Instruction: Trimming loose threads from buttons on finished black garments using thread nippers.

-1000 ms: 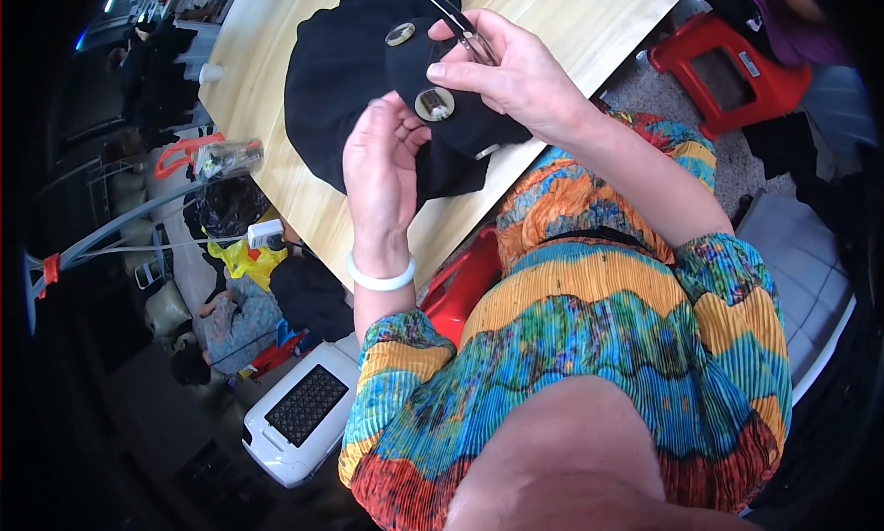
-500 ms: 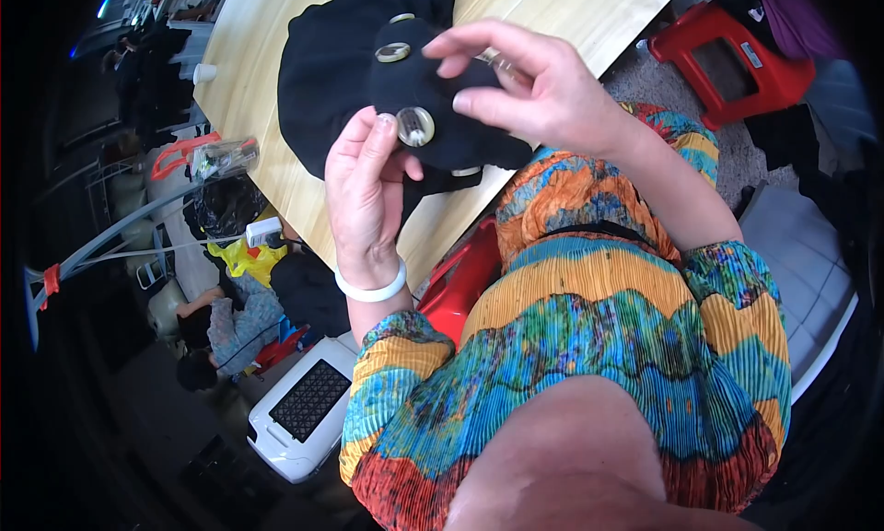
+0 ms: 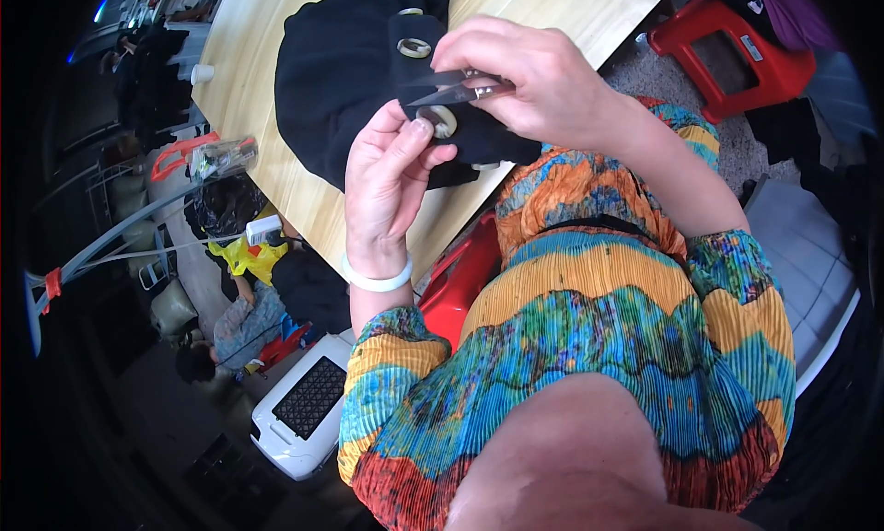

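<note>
Black cloth makes up a garment (image 3: pixel 322 98) spread on the pale wood counter (image 3: pixel 244 80), its large pale-rimmed buttons lying up toward the person. Half a second ago the thread snips were tucked back inside the right grip (image 3: pixel 543 78), whose fingers were spread; now the thread snips (image 3: pixel 456 93) are swung out, blades pointing left across the cloth, just above the pinched button (image 3: pixel 442 120). The left grip (image 3: pixel 391 167) has tightened in the same span: its thumb presses the near left edge of that button, fingers tucked behind. The right grip is closed round the handles. My reading is that the work has settled on this 1 button, with 1 hand steadying and 1 bringing the blades in.

3 more buttons show: an upper button (image 3: pixel 414 47), a far button (image 3: pixel 411 11) seen nearly edge-on, and a lower button (image 3: pixel 485 166), mostly a pale sliver.

Much is hard to make out. No thread can be seen, and whether the blade tips touch anything cannot be told; the blades look parted. The thumb hides some of the pinched button, the right fingers cover most of the handles, and the garment is cut off at the top.
</note>
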`<state>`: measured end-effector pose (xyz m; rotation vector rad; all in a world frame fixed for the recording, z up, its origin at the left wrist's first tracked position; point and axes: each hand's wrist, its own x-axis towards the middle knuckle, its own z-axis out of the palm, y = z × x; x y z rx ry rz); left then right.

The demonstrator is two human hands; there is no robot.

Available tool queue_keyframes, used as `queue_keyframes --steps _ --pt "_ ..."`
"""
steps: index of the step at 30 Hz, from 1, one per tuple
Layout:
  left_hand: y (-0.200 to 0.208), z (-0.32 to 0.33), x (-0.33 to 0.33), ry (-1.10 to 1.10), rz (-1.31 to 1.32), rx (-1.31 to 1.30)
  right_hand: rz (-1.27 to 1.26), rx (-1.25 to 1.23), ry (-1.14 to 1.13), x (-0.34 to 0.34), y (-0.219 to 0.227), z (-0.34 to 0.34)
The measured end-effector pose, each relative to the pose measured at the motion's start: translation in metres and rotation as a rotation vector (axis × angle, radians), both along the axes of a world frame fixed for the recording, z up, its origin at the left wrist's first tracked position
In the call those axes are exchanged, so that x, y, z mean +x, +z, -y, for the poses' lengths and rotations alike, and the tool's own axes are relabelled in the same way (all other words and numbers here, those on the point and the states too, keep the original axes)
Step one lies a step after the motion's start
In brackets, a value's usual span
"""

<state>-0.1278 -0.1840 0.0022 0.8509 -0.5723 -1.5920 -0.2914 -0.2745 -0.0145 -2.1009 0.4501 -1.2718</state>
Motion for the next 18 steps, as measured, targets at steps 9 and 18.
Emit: queue_keyframes --steps 9,18 --pt "-0.003 -0.01 0.001 0.117 -0.152 -0.188 0.11 0.476 0.053 -0.021 0.022 -0.017" --pt "-0.002 -0.01 -0.003 0.156 -0.064 -0.249 0.041 0.567 0.188 -0.011 0.014 -0.042"
